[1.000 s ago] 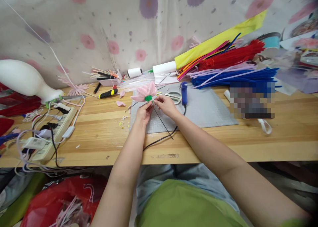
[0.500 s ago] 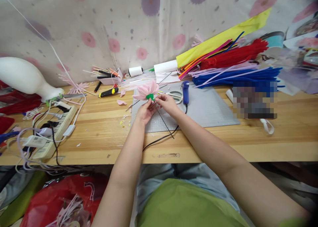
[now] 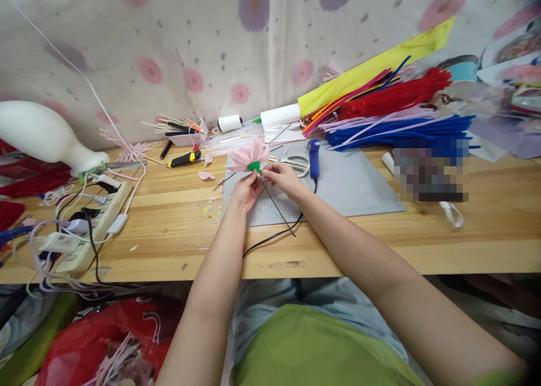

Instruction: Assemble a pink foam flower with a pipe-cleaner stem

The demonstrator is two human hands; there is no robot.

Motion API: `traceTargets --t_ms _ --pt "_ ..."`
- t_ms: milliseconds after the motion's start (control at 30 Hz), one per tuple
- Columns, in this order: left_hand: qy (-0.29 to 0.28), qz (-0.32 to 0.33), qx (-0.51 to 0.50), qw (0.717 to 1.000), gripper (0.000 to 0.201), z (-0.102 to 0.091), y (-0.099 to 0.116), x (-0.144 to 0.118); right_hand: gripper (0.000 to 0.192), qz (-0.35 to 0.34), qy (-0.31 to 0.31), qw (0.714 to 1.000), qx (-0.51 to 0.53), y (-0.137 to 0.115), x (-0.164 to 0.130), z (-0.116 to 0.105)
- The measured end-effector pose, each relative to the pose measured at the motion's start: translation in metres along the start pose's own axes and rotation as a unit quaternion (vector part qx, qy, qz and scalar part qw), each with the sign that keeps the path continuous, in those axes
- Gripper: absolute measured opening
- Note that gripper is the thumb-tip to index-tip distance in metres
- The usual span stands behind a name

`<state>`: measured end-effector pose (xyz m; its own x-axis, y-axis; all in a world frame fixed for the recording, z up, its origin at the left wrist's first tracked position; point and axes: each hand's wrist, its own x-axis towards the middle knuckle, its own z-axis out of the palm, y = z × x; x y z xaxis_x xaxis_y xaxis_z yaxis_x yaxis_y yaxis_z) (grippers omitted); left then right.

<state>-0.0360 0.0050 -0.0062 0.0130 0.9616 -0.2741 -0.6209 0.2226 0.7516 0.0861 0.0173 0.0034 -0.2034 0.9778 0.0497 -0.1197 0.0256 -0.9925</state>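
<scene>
A pink flower (image 3: 248, 157) with a green base (image 3: 254, 166) sits just above the middle of the frame, held up over a grey mat (image 3: 350, 186). Its thin dark wire stem (image 3: 276, 207) runs from the green base down and to the right, slanting toward the person. That slant is the flower's long line, with the petals at the upper left end.

The left hand (image 3: 245, 191) is right under the flower, fingers curled up and pinching the stem just below the green part. The right hand (image 3: 284, 177) comes in from the right side and pinches at the green base with its fingertips. Both hands touch the flower, and the left one is a bit closer to the petals.

Just right of the hands lie scissors (image 3: 293, 162) and a blue tool (image 3: 313, 156) (its black cord trails off the mat). Loose pink petals (image 3: 206, 176) lie to the left on the counter (image 3: 486, 217). Piles of red and blue fuzzy sticks (image 3: 406, 129) fill the upper right. A white power strip (image 3: 91, 222) sits at the left.
</scene>
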Motion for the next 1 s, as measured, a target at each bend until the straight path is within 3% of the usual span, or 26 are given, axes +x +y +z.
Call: traceTargets --t_ms 133,200,400,700,867,1000 --pt "0.015 0.038 0.004 0.999 0.013 0.002 0.0 0.0 0.01 -0.065 0.018 0.994 -0.091 0.002 -0.001 0.003" --pt "0.014 0.052 0.008 0.999 0.013 0.005 0.001 -0.002 0.009 -0.118 0.041 0.977 -0.174 0.002 -0.003 0.004" --pt "0.027 0.053 -0.017 0.998 0.017 0.008 0.0 -0.004 0.01 -0.268 0.069 0.868 -0.411 -0.002 -0.011 0.004" --pt "0.039 0.041 -0.046 0.997 0.015 0.003 -0.001 0.001 0.025 -0.32 0.017 0.772 -0.549 0.001 -0.017 0.005" --pt "0.034 0.027 -0.065 0.997 0.014 -0.001 -0.001 0.003 0.029 -0.307 -0.014 0.767 -0.563 -0.002 -0.022 0.004" --pt "0.037 0.015 -0.09 0.995 0.013 -0.001 0.001 0.004 0.026 -0.282 -0.013 0.815 -0.505 0.0 -0.021 0.002"
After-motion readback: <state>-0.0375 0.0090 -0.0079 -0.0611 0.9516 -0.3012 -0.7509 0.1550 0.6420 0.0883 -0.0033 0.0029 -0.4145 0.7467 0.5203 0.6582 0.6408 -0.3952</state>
